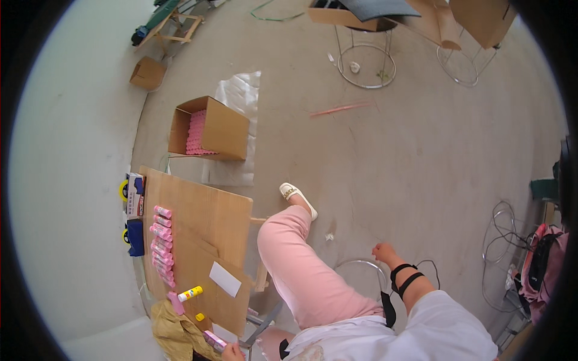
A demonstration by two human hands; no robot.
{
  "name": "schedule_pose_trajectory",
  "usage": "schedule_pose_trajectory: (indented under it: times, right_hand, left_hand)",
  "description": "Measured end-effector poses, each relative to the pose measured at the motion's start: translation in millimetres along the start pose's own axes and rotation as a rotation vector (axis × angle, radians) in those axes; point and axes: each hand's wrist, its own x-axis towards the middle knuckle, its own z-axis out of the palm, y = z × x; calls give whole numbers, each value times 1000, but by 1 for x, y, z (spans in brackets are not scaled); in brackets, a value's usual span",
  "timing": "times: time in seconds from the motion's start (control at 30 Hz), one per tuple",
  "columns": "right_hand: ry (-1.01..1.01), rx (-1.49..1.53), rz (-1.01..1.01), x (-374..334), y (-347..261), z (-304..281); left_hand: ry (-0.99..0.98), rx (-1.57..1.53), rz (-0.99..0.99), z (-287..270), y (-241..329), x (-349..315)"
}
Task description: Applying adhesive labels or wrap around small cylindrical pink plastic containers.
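Observation:
At the lower edge my left hand [232,352], partly cut off, has its fingers closed on a pink roll with a pale printed label [214,340]. My right hand [383,252] hangs out over the floor, fingers curled, with nothing visible in it. On the wooden table [205,201] lies a row of several pink rolls [162,245]. Nearer me are a yellow-and-white glue stick [191,293], its loose yellow cap [200,317], and a small pink piece [176,302]. A white card [225,279] lies on brown cardboard [205,265].
Beyond the table stands an open carton [227,129] of pink rolls on plastic sheeting. Crumpled brown paper [171,328] lies at the near left. Wire-legged stools [367,66] with cartons are at the far right; cables [500,234] and a pink bag [554,265] sit at the right.

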Motion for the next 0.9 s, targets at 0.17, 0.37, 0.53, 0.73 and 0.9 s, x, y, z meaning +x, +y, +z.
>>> schedule_pose_trajectory:
  times: [0.17, 0.37, 0.53, 0.73, 0.9]
  right_hand:
    - [-4, -7, -13, 6, -17, -13]
    - [21, -30, -66, -9, -57, -32]
    - [-46, 1, -75, -11, -53, -28]
    - [-94, -182, -220, -32, -105, -5]
    - [-19, -299, -227, -45, -117, -31]
  left_hand:
    - [116, -124, -115, 26, -28, -13]
    - [235, -269, -246, 73, -86, -36]
    - [299, -473, -288, 146, -116, -33]
    - [501, -660, -295, 233, -116, -15]
    - [533, -765, -214, 256, -92, 12]
